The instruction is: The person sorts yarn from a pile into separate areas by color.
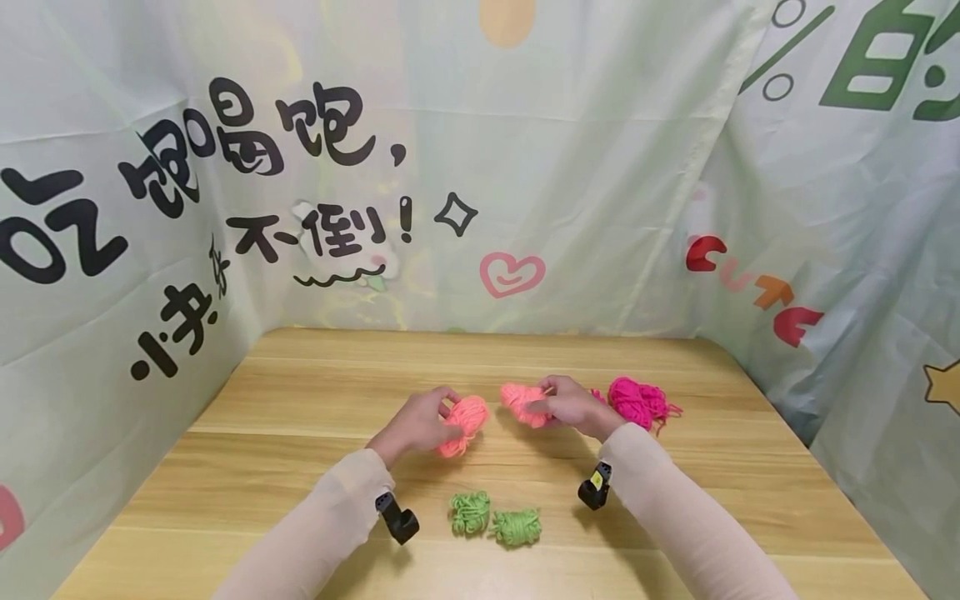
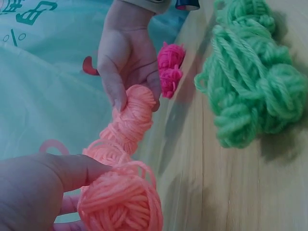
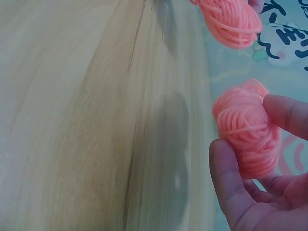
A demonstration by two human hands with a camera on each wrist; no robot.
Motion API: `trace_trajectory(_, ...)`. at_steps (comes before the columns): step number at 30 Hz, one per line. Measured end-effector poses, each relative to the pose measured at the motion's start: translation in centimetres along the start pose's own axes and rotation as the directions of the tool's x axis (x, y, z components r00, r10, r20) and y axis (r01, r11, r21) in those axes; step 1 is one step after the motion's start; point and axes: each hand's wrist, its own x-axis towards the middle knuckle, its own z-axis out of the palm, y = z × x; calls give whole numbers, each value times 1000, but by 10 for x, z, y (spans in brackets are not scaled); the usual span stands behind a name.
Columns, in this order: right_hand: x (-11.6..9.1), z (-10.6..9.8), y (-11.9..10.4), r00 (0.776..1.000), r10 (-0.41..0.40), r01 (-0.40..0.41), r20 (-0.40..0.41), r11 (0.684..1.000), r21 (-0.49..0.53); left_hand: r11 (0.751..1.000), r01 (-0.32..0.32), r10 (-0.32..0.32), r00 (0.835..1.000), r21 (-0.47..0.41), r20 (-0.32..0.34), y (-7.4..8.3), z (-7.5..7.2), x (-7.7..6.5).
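Note:
My left hand (image 1: 417,427) grips a salmon-pink ball of yarn (image 1: 467,423) between thumb and fingers, above the middle of the table. Facing it, my right hand (image 1: 573,406) pinches a second salmon-pink ball of yarn (image 1: 522,403). In the head view a small gap separates the two balls. The right wrist view shows the thumb and fingers on either side of its yarn (image 3: 246,130), clear of the tabletop. Two green balls of yarn, one on the left (image 1: 470,512) and one on the right (image 1: 517,527), lie nearer to me, below the hands.
Magenta yarn (image 1: 637,402) lies on the table behind my right wrist, partly hidden by it. The wooden table (image 1: 300,375) is bordered by printed cloth (image 1: 570,183) at the back and both sides. A black wrist camera (image 1: 397,518) hangs by my left sleeve.

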Motion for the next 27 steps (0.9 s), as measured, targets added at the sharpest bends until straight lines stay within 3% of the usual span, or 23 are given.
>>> trace_trajectory(5, 0, -2, 4, 1000, 7, -7, -9, 1000, 21, 999, -3, 2, 1000, -43, -19, 1, 2, 4)
trace_trajectory(27, -2, -6, 16, 995, 30, -27, -95, 999, 33, 988, 85, -98, 991, -131, -94, 11, 21, 24)
